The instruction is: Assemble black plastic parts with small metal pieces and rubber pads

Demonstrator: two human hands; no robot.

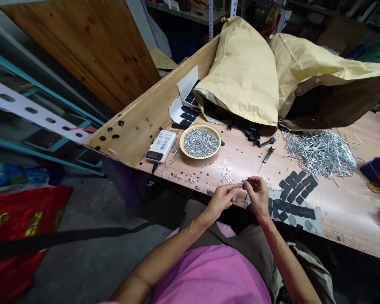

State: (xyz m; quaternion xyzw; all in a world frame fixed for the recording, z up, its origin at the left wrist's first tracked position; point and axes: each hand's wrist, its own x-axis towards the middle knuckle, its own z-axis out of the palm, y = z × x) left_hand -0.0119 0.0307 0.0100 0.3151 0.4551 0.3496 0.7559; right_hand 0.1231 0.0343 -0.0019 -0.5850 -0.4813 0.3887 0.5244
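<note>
My left hand (222, 200) pinches a thin silver metal rod (241, 185) over the table's front edge. At the rod's far end, the fingertips of my right hand (257, 195) are pressed together. What they hold is too small to make out. Just beyond my hands lies a loose patch of small silver washers (227, 171). A yellow bowl (183, 153) filled with similar small metal pieces stands to the left. On the right is a heap of thin metal rods (321, 154). A black piece with a thin rod in it (267, 158) lies between heap and bowl.
Black rounded pads (293, 208) on a grey sheet lie beside my right hand. A white box-shaped device (161, 145) sits left of the bowl. Two large paper sacks (243, 71) lie open-mouthed at the back, with black parts (251, 134) spilling out. A dark purple container (376, 170) stands far right.
</note>
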